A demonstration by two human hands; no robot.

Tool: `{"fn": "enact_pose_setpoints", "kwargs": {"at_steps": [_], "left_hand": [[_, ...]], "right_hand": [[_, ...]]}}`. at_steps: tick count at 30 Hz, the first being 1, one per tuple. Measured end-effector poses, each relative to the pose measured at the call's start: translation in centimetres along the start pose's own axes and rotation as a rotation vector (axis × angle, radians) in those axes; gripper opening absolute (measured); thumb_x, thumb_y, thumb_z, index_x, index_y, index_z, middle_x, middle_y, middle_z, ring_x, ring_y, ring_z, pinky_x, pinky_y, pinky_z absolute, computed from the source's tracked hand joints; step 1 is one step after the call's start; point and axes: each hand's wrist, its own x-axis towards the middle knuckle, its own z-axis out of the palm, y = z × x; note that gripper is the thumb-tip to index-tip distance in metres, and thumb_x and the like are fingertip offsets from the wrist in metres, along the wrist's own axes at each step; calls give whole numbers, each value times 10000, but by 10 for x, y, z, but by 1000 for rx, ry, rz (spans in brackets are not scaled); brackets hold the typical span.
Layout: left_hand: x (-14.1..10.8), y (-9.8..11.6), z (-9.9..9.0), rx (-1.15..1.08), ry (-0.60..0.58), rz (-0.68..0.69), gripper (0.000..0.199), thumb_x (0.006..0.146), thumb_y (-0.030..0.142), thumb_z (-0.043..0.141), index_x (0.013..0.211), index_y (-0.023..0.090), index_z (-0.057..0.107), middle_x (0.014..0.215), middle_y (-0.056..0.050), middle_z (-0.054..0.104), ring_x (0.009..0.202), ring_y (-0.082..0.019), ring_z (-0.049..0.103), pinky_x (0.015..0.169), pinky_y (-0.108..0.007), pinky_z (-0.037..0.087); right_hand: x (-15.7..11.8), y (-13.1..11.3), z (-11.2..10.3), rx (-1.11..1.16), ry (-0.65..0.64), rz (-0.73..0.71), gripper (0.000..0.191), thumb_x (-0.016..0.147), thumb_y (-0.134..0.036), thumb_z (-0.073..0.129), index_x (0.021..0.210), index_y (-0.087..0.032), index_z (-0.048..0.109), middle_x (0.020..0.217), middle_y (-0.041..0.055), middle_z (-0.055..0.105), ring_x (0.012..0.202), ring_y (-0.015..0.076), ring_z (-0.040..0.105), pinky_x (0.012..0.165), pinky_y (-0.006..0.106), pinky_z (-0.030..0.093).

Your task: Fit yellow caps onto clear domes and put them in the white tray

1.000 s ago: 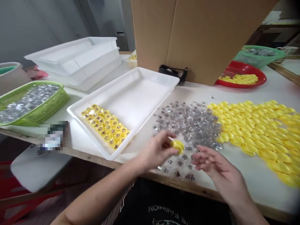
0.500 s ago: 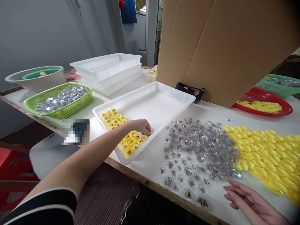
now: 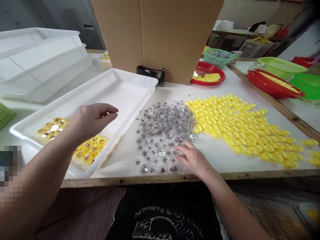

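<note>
My left hand [image 3: 96,116] is raised over the white plastic tray [image 3: 136,75], its thumb and fingers slightly apart with nothing seen between them. Below it, rows of yellow round pieces with small printed figures [image 3: 93,145] lie at the tray's near end, partly covered by my forearm. At the near edge of a pile of clear plastic domes with small prints inside [image 3: 165,116], my right hand [image 3: 193,158] has its thumb and fingers parted around one dome; contact is hard to make out. Right of the domes spreads a pile of glossy yellow oval caps [image 3: 232,123].
A black tape dispenser [image 3: 152,75] stands before a tall cardboard sheet [image 3: 160,36]. Stacked white trays [image 3: 45,66] are at the left. Behind sit a red dish [image 3: 217,71] and a green basket [image 3: 206,60]. A wooden strip [image 3: 277,103] borders the right side.
My view has turned right. My left hand has lifted off the yellow pieces at the tray's edge and its fingers have parted. My right hand has moved in to the clear domes.
</note>
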Motion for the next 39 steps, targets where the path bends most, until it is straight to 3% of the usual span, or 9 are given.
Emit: {"fn": "enact_pose_setpoints", "kwargs": {"at_steps": [2,4,7,11,17,20,24,30,39], "left_hand": [[-13,31,5,-95,12,123,201,812,369,592,910,231,701,729,35,668,597,-105,515,621,-212,404],[-23,58,22,-191,-97,224,191,816,355,594,905,221,698,801,14,694,625,-112,544,637,-225,425],[-27,89,63,-290,-277,315,182,822,308,582,914,198,694,873,-35,705,703,-139,599,650,-240,450],[-14,129,118,-282,-380,422,211,815,252,573,977,180,688,934,-68,688,752,-163,616,688,-263,475],[10,200,174,43,-358,668,398,740,297,655,1119,181,630,1060,-100,603,970,-262,557,825,-362,472],[21,224,194,170,-286,683,427,726,348,660,1107,163,613,1061,-115,582,1023,-293,518,879,-397,442],[34,239,216,282,-245,557,419,699,420,666,999,130,628,1047,-149,571,1037,-327,497,848,-418,442],[33,235,231,294,-233,571,268,695,280,647,919,134,659,996,-149,578,1003,-323,508,816,-407,443],[21,223,203,100,-285,669,234,713,233,644,946,215,665,1030,-63,611,933,-227,541,838,-335,446]], "right_hand": [[1,-3,1,-7,-57,13,173,803,-147,611,967,-202,622,957,51,536,802,181,593,717,324,505],[0,-5,1,6,-97,32,130,805,-147,622,930,-180,609,968,60,520,826,188,585,738,329,498],[-5,-6,-2,34,-118,34,95,812,-155,623,901,-163,592,957,63,515,827,186,576,753,318,487],[-12,-3,-3,49,-118,31,118,797,-139,622,910,-160,596,988,74,534,850,187,580,790,307,478],[-17,-1,3,46,-102,53,102,780,-154,588,865,-106,616,965,131,574,824,219,582,769,338,480],[-21,-2,8,53,-66,55,179,779,-208,590,920,-100,616,977,129,582,818,216,578,760,334,481],[-26,-2,11,71,4,55,232,783,-248,578,974,-119,603,992,107,582,816,207,572,735,314,479],[-27,-1,8,112,49,38,212,771,-268,588,918,-118,618,954,102,601,740,196,571,664,303,478],[-29,1,9,220,116,17,175,757,-251,604,885,-132,619,887,98,623,753,214,582,692,325,487]]}}
